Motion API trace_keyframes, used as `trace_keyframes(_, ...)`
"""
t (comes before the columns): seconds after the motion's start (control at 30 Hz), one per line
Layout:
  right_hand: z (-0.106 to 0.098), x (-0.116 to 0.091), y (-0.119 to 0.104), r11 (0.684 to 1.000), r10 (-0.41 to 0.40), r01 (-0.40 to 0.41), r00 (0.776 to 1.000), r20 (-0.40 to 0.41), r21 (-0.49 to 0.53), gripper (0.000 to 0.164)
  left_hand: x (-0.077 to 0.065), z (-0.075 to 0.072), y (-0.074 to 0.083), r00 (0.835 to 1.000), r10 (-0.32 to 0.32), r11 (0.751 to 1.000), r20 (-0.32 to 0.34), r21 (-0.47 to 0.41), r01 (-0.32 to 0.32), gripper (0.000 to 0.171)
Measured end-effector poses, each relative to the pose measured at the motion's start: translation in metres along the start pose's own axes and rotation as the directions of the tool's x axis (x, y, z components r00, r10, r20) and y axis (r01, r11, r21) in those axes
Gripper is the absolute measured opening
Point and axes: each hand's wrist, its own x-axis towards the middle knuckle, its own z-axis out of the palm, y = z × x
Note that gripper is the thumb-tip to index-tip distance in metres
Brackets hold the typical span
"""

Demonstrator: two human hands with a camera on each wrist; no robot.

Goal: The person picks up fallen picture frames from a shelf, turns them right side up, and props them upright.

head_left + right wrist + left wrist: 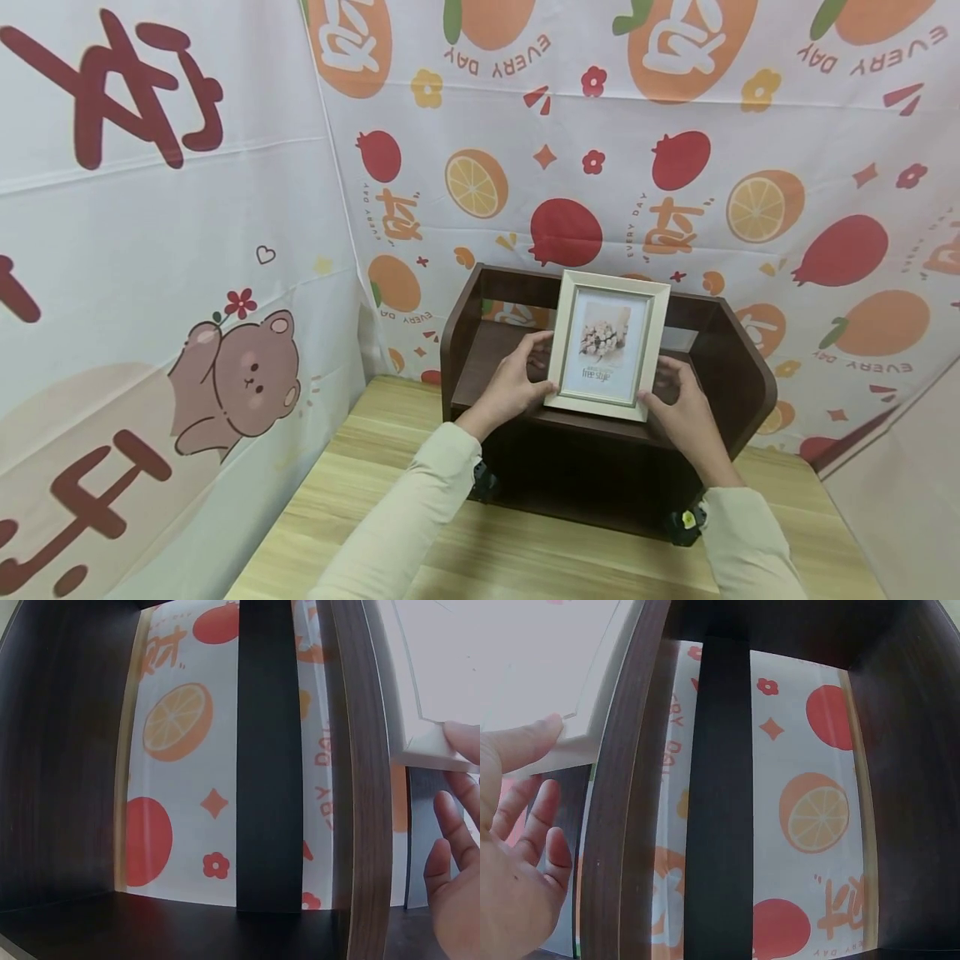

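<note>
A cream picture frame (555,367) with a flower picture stands upright, leaning slightly back, at the front of the upper shelf of a dark brown desk shelf (487,350). My left hand (517,375) pinches its left edge near the lower corner, thumb on the front and fingers behind. On the opposite edge my right hand (681,408) does the same. In the left wrist view the left thumb (536,742) lies on the frame's border. The right wrist view has the right thumb (463,741) at the frame's corner.
The shelf stands on a light wood-grain table (375,450) with an open lower compartment (585,467). A fruit-print cloth (480,108) hangs behind it, and a white cloth with a bear print (255,375) hangs at the left.
</note>
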Motion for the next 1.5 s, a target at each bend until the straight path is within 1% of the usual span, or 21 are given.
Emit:
trace_keyframes(0.1,0.002,0.0,0.0,1.0,-0.023,0.023,0.999,-0.023,-0.014,0.061,-0.001,0.0,0.0,1.0,0.015,1.0,0.0,0.015,-0.015,0.075)
trace_keyframes(0.23,0.003,-0.001,-0.001,0.998,-0.056,0.055,0.997,-0.059,-0.006,0.059,-0.002,-0.001,0.0,0.999,0.032,0.999,0.018,0.037,-0.032,0.075)
trace_keyframes(0.43,0.005,-0.003,-0.002,0.996,-0.085,0.084,0.992,-0.093,-0.011,0.058,-0.006,-0.004,-0.001,0.998,0.037,0.999,0.046,0.027,-0.038,0.075)
trace_keyframes(0.67,0.008,-0.01,-0.001,0.993,-0.12,0.118,0.984,-0.132,-0.023,0.059,-0.011,-0.005,-0.004,0.998,0.065,0.998,0.006,0.023,-0.065,0.07)
trace_keyframes(0.87,0.011,-0.015,0.001,0.988,-0.155,0.15,0.972,-0.177,-0.041,0.06,-0.014,-0.006,-0.004,0.998,0.064,0.998,0.001,-0.01,-0.064,0.063)
trace_keyframes(1.03,0.011,-0.019,0.003,0.985,-0.172,0.164,0.966,-0.194,-0.058,0.059,-0.017,-0.006,-0.003,0.998,0.063,0.998,-0.011,-0.015,-0.063,0.061)
trace_keyframes(1.2,0.01,-0.022,0.005,0.983,-0.176,0.163,0.96,-0.218,-0.078,0.053,-0.018,-0.006,-0.002,0.998,0.062,0.998,-0.028,-0.014,-0.063,0.058)
trace_keyframes(1.3,0.009,-0.024,0.005,0.981,-0.187,0.169,0.952,-0.241,-0.094,0.048,-0.018,-0.006,-0.002,0.997,0.064,0.998,-0.037,-0.019,-0.064,0.054)
trace_keyframes(1.37,0.008,-0.025,0.004,0.978,-0.201,0.18,0.944,-0.26,-0.104,0.042,-0.019,-0.006,-0.001,0.997,0.062,0.998,-0.043,-0.03,-0.063,0.052)
trace_keyframes(1.5,0.005,-0.025,0.001,0.967,-0.251,0.228,0.924,-0.29,-0.112,0.032,-0.02,-0.006,0.0,0.997,0.058,0.997,-0.054,-0.045,-0.061,0.048)
